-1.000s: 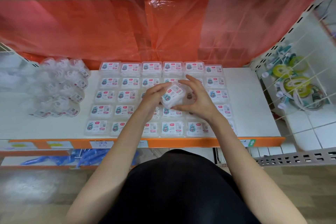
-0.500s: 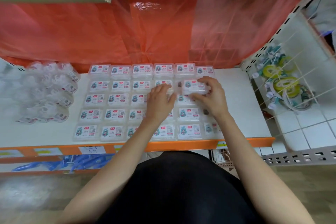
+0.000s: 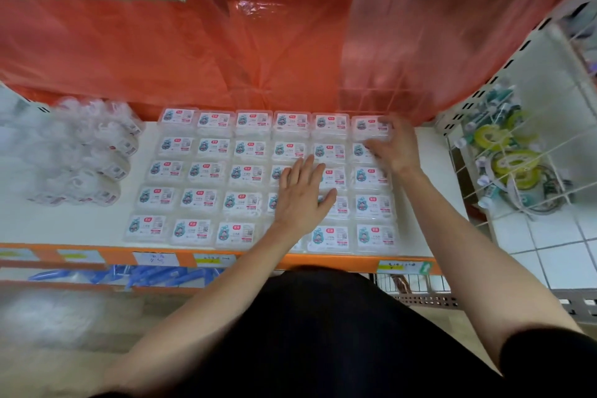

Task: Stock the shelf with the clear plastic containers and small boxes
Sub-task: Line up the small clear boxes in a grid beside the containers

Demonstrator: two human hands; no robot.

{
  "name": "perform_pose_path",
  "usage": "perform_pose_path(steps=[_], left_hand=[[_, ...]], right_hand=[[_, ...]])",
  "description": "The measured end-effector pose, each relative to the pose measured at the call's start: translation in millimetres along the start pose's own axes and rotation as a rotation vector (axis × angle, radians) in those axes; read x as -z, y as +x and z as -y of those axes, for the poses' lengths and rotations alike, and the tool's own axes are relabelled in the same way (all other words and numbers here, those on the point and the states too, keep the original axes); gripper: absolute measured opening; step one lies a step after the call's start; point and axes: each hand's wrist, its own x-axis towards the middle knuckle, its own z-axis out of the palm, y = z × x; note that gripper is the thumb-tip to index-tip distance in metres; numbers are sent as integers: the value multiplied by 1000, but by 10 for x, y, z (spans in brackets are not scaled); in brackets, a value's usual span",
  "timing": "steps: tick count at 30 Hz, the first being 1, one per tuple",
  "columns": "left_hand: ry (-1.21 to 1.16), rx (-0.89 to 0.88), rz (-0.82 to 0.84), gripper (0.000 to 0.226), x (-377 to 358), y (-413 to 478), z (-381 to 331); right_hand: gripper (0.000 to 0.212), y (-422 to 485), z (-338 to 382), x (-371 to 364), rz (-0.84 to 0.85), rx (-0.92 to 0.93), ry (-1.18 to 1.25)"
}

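Atop the boxes [image 3: 245, 173], left hand [image 3: 303, 195] lies flat.

Soft, even overhead light keeps the white shelf [image 3: 64, 223] bright, with hardly any shadow. The translucent red plastic sheet [image 3: 290, 58] glows and carries a small glare patch near its top fold. Motion blur smears the right hand [image 3: 392, 147], while the labelled clear containers [image 3: 206, 171] read fairly sharp. The clear bags [image 3: 87, 152] at left wash out into white haze. The wide lens bows the orange front edge [image 3: 122, 257] and the wire rack [image 3: 517, 152].
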Motion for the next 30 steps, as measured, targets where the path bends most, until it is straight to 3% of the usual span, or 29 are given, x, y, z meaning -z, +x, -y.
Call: perform_pose_path(steps=[17,23,26,30], left_hand=[[-73,34,-52,70,-11,14,-6],[-198,81,14,59,100,104,-4],[-286,112,-11,58,269,107,36],[-220,125,-110,57,522,-16,308]], right_hand=[[51,-20,50,16,79,0,-148],[34,-285,236,-13,-66,146,-103],[34,-439,431,-155,-19,229,-66],[34,-659,729,-405,65,292,-58]])
